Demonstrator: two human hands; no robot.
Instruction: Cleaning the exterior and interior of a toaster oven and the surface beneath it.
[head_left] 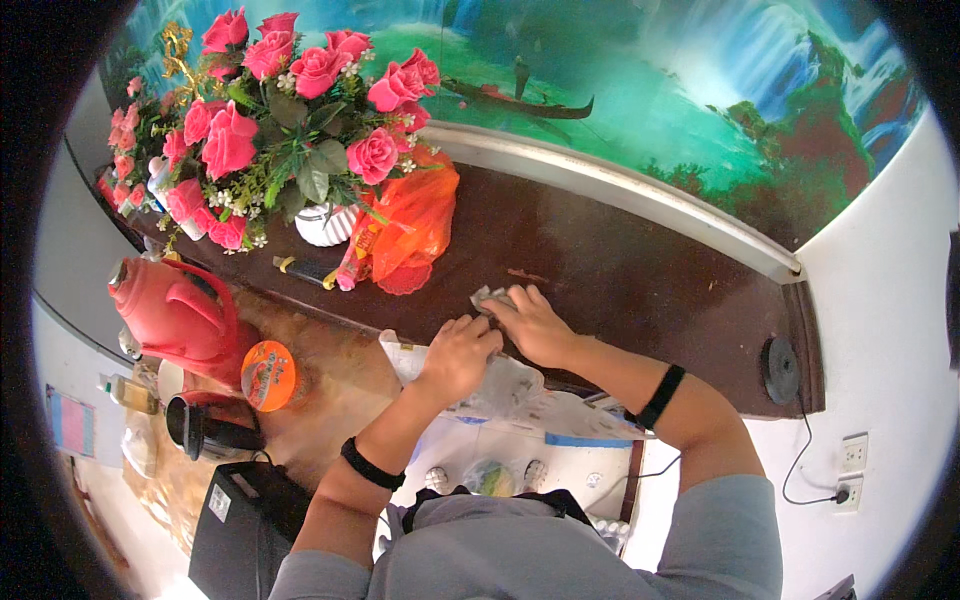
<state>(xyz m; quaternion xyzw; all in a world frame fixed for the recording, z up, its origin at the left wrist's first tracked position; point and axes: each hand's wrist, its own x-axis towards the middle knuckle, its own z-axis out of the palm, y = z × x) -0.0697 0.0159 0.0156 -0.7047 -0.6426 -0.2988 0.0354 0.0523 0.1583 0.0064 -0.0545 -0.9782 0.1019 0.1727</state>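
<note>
Fingers (519, 297) of the right hand (541, 330) touch a crumpled grey wad (490, 296) leftward, mid-frame; left hand (459, 356) lower; either grip, I cannot tell.

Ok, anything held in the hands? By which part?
Right hand: a small crumpled greyish piece, seemingly by its right side. Left hand: curled beside clear plastic; can't tell whether it grips that.
</note>
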